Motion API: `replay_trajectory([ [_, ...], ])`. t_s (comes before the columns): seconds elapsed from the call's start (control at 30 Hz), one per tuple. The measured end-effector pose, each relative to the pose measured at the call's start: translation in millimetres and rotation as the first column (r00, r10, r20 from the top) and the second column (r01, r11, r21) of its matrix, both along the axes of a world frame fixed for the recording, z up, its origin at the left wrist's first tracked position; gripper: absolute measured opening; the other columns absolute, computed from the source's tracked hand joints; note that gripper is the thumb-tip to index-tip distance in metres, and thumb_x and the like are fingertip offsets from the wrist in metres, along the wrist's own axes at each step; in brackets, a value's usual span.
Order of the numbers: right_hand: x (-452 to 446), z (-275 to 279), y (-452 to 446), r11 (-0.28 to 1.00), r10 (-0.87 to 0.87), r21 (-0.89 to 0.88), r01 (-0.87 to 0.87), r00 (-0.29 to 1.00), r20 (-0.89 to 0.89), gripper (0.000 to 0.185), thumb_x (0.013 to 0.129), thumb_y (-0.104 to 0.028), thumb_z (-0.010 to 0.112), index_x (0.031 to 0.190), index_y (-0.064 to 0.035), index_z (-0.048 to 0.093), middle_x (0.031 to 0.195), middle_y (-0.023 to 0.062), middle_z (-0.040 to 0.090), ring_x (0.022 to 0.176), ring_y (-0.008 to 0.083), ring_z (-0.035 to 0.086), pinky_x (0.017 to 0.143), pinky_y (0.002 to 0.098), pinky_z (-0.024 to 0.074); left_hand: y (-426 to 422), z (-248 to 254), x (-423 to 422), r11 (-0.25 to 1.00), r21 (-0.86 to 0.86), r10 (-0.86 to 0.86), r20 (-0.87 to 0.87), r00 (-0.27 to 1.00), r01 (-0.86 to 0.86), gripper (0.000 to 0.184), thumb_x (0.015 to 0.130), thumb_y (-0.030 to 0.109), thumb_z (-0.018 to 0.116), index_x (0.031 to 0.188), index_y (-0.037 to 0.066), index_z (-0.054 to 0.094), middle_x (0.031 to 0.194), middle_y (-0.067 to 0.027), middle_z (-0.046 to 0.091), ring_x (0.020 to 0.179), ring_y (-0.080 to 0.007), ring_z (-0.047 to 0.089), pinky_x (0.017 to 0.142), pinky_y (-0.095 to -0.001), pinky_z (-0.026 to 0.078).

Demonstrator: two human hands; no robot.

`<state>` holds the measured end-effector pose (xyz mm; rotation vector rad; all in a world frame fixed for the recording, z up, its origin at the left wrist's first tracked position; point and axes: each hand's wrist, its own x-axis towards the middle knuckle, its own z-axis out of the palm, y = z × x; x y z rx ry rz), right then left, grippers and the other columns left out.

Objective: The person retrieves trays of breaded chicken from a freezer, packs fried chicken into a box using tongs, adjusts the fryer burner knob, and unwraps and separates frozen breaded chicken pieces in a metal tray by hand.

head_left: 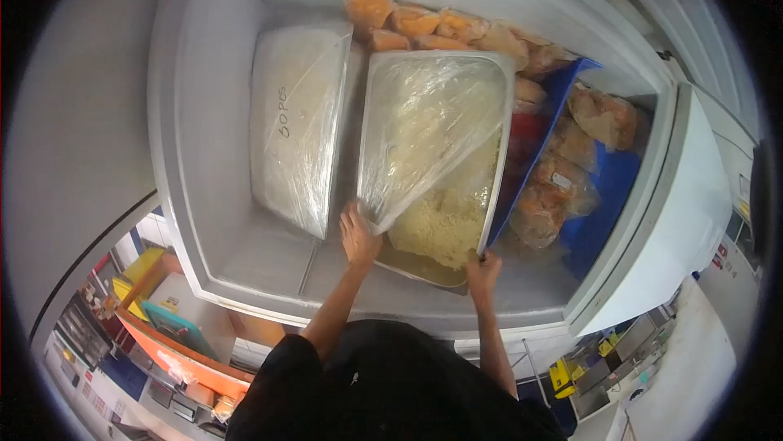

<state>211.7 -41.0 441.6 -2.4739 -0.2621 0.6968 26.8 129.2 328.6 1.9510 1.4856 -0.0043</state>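
The rectangular silver metal tray (pixel 505 127) of pale, crumbly contents sat, on my feed, inside the large grey-walled chest freezer (pixel 218 115). Left of it I saw a film-wrapped tray (pixel 298 123) marked "60 PCS"; right of it, a blue plastic crate (pixel 605 217) beside bagged goods (pixel 538 213). Clear plastic film (pixel 444 119) covered its far part, slanting down to my left hand (pixel 359 235). That hand lay at the near left rim, fingers partly spread; I couldn't tell whether it pinched the film. My right hand (pixel 483 273) curled in at the near right corner, its hold on the rim unclear to me.
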Motion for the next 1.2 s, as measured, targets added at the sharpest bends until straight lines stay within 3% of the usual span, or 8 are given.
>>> replay_trajectory([
  [0.07, 15.1, 22.0, 4.2, 0.998, 0.046, -0.038, -0.044, 0.997, 0.056, 0.017, 0.075, -0.007, 0.058, 0.068, 0.0074, 0.054, 0.051, 0.0171, 0.045, 0.046, 0.0191, 0.041, 0.048, 0.0374, 0.0373, -0.4, 20.8, -1.6, 0.965, -0.240, 0.138, 0.118, 0.983, -0.107, 0.075, 0.068, 0.021, 0.076, 0.130, 0.001, 0.040, 0.125, -0.0231, 0.048, 0.114, -0.0425, 0.049, 0.092, -0.0482, 0.043],
  [0.27, 40.0, 113.0, 35.2, 0.981, 0.171, 0.072, -0.179, 0.979, 0.112, 0.009, 0.072, -0.003, 0.054, 0.073, 0.0057, 0.055, 0.055, 0.0166, 0.048, 0.048, 0.0212, 0.043, 0.050, 0.0359, 0.0383, 34.9, 85.3, -17.9, 0.907, -0.415, 0.105, 0.057, 0.993, -0.072, 0.069, 0.065, 0.031, 0.079, 0.118, -0.003, 0.050, 0.100, -0.0263, 0.064, 0.098, -0.0400, 0.061, 0.086, -0.0448, 0.049],
  [0.4, -7.6, 179.6, -2.4, 0.958, 0.130, 0.232, -0.170, 0.975, 0.178, 0.010, 0.071, -0.003, 0.055, 0.075, 0.0063, 0.056, 0.057, 0.0163, 0.048, 0.053, 0.0178, 0.047, 0.054, 0.0328, 0.0404, 33.7, 153.4, -44.1, 0.931, -0.361, 0.133, 0.212, 0.968, -0.049, 0.064, 0.066, 0.030, 0.078, 0.113, -0.004, 0.053, 0.095, -0.0251, 0.066, 0.092, -0.0353, 0.066, 0.079, -0.0413, 0.051],
  [0.5, -47.4, 229.3, -39.7, 0.995, 0.050, 0.082, -0.064, 0.985, 0.164, 0.012, 0.070, -0.002, 0.054, 0.077, 0.0074, 0.058, 0.059, 0.0119, 0.051, 0.058, 0.0129, 0.048, 0.056, 0.0306, 0.0412, 22.1, 232.7, -69.2, 0.959, -0.284, 0.068, 0.284, 0.957, 0.016, 0.060, 0.066, 0.026, 0.079, 0.110, -0.004, 0.053, 0.090, -0.0239, 0.066, 0.083, -0.0340, 0.067, 0.074, -0.0390, 0.052],
  [0.57, -72.2, 256.0, -58.4, 0.922, -0.095, 0.379, 0.082, 0.995, 0.016, 0.013, 0.070, -0.001, 0.054, 0.078, 0.0071, 0.059, 0.062, 0.0060, 0.055, 0.061, 0.0099, 0.048, 0.055, 0.0294, 0.0408, 7.1, 259.6, -91.7, 0.966, -0.259, 0.067, 0.330, 0.942, 0.022, 0.057, 0.066, 0.024, 0.079, 0.108, -0.005, 0.052, 0.087, -0.0228, 0.066, 0.078, -0.0328, 0.066, 0.072, -0.0382, 0.051],
  [0.7, -92.0, 291.0, -83.1, 0.911, -0.067, 0.404, 0.086, 0.996, -0.061, 0.011, 0.069, 0.000, 0.053, 0.076, 0.0066, 0.059, 0.064, 0.0020, 0.055, 0.061, 0.0084, 0.047, 0.054, 0.0274, 0.0393, -34.5, 323.3, -127.4, 0.971, -0.224, 0.171, 0.394, 0.903, -0.085, 0.051, 0.066, 0.018, 0.078, 0.104, -0.005, 0.052, 0.083, -0.0201, 0.065, 0.075, -0.0285, 0.065, 0.070, -0.0363, 0.051],
  [0.9, -71.1, 289.6, -76.7, 0.870, 0.226, 0.434, -0.232, 0.972, 0.067, 0.012, 0.069, -0.001, 0.054, 0.076, 0.0069, 0.058, 0.061, 0.0002, 0.051, 0.059, 0.0073, 0.045, 0.051, 0.0288, 0.0373, -89.2, 332.7, -161.4, 0.887, -0.245, 0.461, 0.472, 0.751, -0.390, 0.050, 0.065, 0.017, 0.075, 0.105, -0.004, 0.054, 0.088, -0.0213, 0.066, 0.084, -0.0289, 0.065, 0.077, -0.0356, 0.050],
  [1.2, -89.5, 336.7, -44.4, 0.638, 0.673, 0.398, -0.659, 0.728, 0.127, 0.028, 0.070, 0.001, 0.056, 0.094, 0.0097, 0.066, 0.082, 0.0050, 0.067, 0.074, 0.0107, 0.057, 0.070, 0.0275, 0.0469, -175.5, 343.7, -224.6, 0.714, -0.248, 0.671, 0.509, 0.539, -0.655, 0.059, 0.062, 0.021, 0.073, 0.110, -0.005, 0.051, 0.093, -0.0264, 0.064, 0.089, -0.0411, 0.063, 0.080, -0.0433, 0.049],
])
